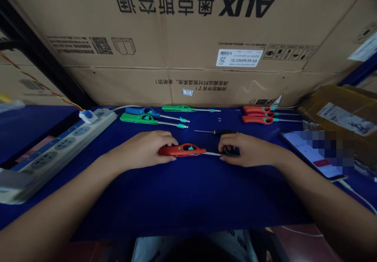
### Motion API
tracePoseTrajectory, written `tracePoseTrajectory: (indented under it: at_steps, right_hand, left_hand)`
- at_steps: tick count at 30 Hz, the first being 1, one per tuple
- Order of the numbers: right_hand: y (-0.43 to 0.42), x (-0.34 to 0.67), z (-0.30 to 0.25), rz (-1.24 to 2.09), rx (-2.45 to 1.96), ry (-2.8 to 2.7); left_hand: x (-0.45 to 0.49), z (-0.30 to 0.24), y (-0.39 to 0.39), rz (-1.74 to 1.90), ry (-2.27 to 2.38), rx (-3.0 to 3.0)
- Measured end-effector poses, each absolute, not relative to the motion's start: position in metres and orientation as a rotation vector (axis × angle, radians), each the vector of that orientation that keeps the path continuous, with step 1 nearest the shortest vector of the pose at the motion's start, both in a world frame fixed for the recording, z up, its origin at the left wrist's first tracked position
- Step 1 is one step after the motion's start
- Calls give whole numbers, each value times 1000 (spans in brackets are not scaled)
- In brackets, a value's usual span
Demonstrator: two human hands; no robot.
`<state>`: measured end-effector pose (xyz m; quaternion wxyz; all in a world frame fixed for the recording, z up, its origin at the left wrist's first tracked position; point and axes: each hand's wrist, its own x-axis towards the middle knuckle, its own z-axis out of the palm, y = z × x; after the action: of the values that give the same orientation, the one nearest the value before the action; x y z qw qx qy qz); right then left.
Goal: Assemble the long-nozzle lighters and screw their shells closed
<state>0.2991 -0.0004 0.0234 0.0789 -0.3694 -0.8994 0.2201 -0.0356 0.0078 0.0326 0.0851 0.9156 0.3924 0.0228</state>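
A red long-nosed lighter [184, 150] lies across the middle of the blue table [182, 191]. My left hand [147, 149] is closed round the lighter's red handle end. My right hand [246, 149] is closed round the far end of its thin metal tube, where a bit of green shows between the fingers. A slim black-handled screwdriver [219, 131] lies just behind my right hand.
A blue lighter [144, 111] and two green lighters [141, 118] lie at the back left, two red ones [259, 115] at the back right. A white power strip [55, 152] runs along the left. A phone [312, 152] and cardboard boxes [188, 38] border the right and back.
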Motion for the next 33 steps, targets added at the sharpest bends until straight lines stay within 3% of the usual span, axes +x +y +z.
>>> tracePoseTrajectory:
  at_steps: [13,18,23,26,30,33]
  right_hand:
    - [-5,291,25,531,-916,-2625]
    - [2,289,10,357,-1015,-2595]
    - [9,288,-2,106,-1150,-2477]
    - [5,288,6,157,-1074,-2437]
    - [-6,287,19,366,-955,-2698]
    - [-10,286,22,479,-1007,-2739]
  left_hand:
    - [3,-9,-4,875,940,2367]
    - [5,-20,4,909,1072,2174]
    - [1,-13,5,1044,1100,2463]
    - [-6,2,2,922,995,2704]
    - [-12,15,-2,403,832,2846]
    - [-12,15,-3,373,809,2714]
